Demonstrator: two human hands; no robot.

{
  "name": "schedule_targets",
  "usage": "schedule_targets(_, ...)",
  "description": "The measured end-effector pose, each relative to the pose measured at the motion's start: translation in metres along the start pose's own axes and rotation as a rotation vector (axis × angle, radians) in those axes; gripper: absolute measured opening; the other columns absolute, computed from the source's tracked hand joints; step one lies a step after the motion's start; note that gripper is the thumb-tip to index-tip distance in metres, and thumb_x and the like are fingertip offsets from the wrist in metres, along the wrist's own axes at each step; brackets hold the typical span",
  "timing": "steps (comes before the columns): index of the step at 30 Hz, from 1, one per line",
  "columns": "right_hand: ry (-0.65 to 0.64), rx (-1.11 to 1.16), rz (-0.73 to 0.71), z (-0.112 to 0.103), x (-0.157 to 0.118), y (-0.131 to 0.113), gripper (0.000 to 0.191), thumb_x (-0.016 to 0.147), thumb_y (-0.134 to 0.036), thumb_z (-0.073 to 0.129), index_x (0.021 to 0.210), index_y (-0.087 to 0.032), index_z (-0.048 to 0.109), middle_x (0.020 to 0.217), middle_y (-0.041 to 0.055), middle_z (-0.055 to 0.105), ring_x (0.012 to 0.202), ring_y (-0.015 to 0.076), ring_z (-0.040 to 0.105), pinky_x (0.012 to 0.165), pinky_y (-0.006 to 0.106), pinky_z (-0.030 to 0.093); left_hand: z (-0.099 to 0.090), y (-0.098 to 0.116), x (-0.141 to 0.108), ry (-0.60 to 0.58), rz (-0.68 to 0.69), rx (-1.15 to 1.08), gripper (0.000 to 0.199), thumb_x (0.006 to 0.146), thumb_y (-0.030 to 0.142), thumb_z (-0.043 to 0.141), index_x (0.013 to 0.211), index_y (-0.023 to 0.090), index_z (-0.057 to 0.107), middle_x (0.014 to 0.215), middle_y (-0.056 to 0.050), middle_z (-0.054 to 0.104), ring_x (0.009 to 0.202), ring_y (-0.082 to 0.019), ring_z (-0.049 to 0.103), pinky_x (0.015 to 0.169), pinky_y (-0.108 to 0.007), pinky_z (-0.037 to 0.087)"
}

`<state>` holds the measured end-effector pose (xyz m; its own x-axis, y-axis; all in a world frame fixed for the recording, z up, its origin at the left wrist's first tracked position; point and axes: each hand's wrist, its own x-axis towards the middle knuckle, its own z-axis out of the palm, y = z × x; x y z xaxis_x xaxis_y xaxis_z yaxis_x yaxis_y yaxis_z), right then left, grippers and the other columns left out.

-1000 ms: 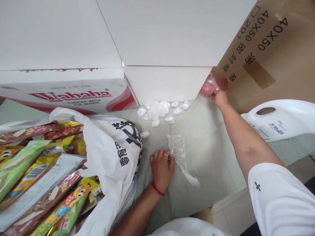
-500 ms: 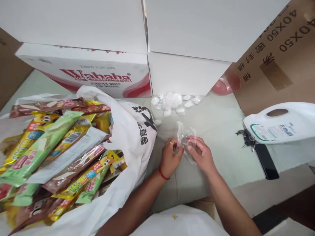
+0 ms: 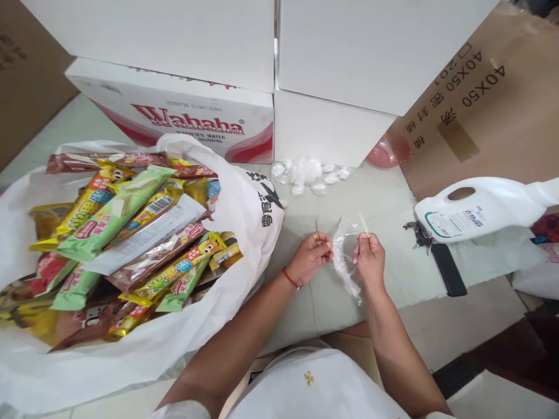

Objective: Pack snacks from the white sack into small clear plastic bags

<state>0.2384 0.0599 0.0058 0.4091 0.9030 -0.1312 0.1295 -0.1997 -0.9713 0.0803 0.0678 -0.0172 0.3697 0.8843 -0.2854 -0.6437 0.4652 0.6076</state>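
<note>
Between my hands, above the pale tabletop, hangs a clear crumpled plastic bag (image 3: 347,256). My left hand (image 3: 312,256), with a red cord on the wrist, pinches its left edge. On the other side my right hand (image 3: 369,256) grips the bag with curled fingers. The film looks gathered and stretched in a curve from top to bottom. Farther back, against a white box, lies a small pile of wrapped white packets (image 3: 305,173).
At left a big white bag (image 3: 244,238) is full of wrapped snack bars (image 3: 144,227). White boxes, one a Wahaha carton (image 3: 187,116), line the back. On the right are a brown carton (image 3: 476,105), a red bowl-like item (image 3: 388,150), a white jug (image 3: 476,209), keys (image 3: 420,234) and a phone (image 3: 448,270).
My hands have moved apart, pulling the plastic bag out between them. My right hand's fingers have curled tighter. The whole view has shifted slightly.
</note>
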Motion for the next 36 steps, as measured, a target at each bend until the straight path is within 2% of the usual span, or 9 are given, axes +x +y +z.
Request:
schedule_targets(5,0.042,0.100,0.113,0.008,0.003,0.003,0.039,0.086,-0.064,0.063,0.084,-0.026,0.051,0.058,-0.0085,0.047,0.040,0.0097,0.035,0.037,0.027,0.026,0.004,-0.005,-0.007,-0.178,-0.294,-0.044,0.058,0.072,0.070,0.077,0.086,0.015,0.066,0.074,-0.001,0.062,0.055,-0.009,0.052,0.048,-0.021,0.034)
schedule_targets(9,0.153,-0.034,-0.025,0.004,0.011,0.006,0.036,0.092,-0.060,0.057,0.083,-0.026,0.050,0.057,-0.0077,0.049,0.042,0.0120,0.042,0.042,0.029,0.033,0.001,-0.010,-0.007,-0.177,-0.233,0.254,0.057,0.060,0.064,0.088,0.069,0.014,0.061,0.064,0.002,0.055,0.052,-0.006,0.041,0.045,-0.022,0.017)
schedule_targets(13,0.147,-0.255,-0.139,-0.015,0.014,0.004,0.035,0.097,-0.059,0.049,0.085,-0.026,0.052,0.054,-0.0069,0.051,0.043,0.0146,0.048,0.048,0.031,0.039,-0.002,-0.013,-0.003,-0.188,-0.153,0.383,0.057,0.067,0.069,0.080,0.066,0.018,0.055,0.053,0.006,0.047,0.047,-0.006,0.033,0.047,-0.023,0.020)
schedule_targets(16,0.099,-0.315,-0.177,-0.025,0.014,0.002,0.036,0.096,-0.060,0.050,0.084,-0.026,0.053,0.053,-0.0067,0.052,0.042,0.0146,0.049,0.049,0.030,0.041,0.000,-0.014,-0.003,-0.236,-0.102,0.412,0.057,0.070,0.069,0.078,0.066,0.019,0.053,0.056,0.006,0.049,0.052,-0.007,0.040,0.051,-0.022,0.031)
schedule_targets(20,-0.014,-0.073,0.041,-0.023,0.017,0.000,0.040,0.085,-0.065,0.063,0.083,-0.025,0.055,0.053,-0.0082,0.049,0.036,0.0105,0.037,0.036,0.027,0.023,0.006,-0.014,-0.008,-0.294,-0.084,0.201,0.055,0.071,0.062,0.084,0.070,0.018,0.051,0.075,0.002,0.059,0.074,-0.012,0.060,0.075,-0.027,0.049)
schedule_targets(23,-0.067,0.043,0.153,-0.015,0.020,-0.002,0.041,0.079,-0.064,0.069,0.081,-0.025,0.056,0.052,-0.0090,0.047,0.035,0.0090,0.031,0.034,0.026,0.017,0.006,-0.015,-0.008,-0.269,-0.161,0.096,0.056,0.069,0.061,0.086,0.076,0.019,0.050,0.076,0.001,0.061,0.077,-0.016,0.068,0.069,-0.027,0.050)
schedule_targets(27,-0.052,-0.094,0.028,-0.007,0.023,-0.005,0.034,0.087,-0.059,0.062,0.078,-0.026,0.054,0.051,-0.0076,0.049,0.037,0.0117,0.040,0.037,0.027,0.029,0.001,-0.014,-0.002,-0.124,-0.116,0.189,0.058,0.070,0.067,0.082,0.076,0.019,0.049,0.065,0.004,0.055,0.062,-0.014,0.068,0.047,-0.020,0.034)
schedule_targets(31,-0.081,-0.236,-0.084,-0.007,0.029,-0.006,0.035,0.091,-0.059,0.059,0.077,-0.027,0.054,0.052,-0.0062,0.051,0.041,0.0138,0.046,0.043,0.029,0.038,-0.001,-0.010,-0.001,-0.122,-0.111,0.208,0.054,0.072,0.063,0.081,0.075,0.019,0.050,0.065,0.004,0.057,0.060,-0.012,0.065,0.047,-0.021,0.031)
schedule_targets(36,-0.156,0.163,0.073,-0.011,0.029,-0.013,0.053,0.082,-0.078,0.061,0.094,-0.026,0.062,0.070,-0.0002,0.066,0.056,0.0163,0.058,0.051,0.029,0.048,0.000,-0.004,-0.002,-0.089,0.009,0.106,0.053,0.068,0.055,0.089,0.082,0.020,0.052,0.072,0.004,0.065,0.070,-0.012,0.068,0.067,-0.023,0.044)
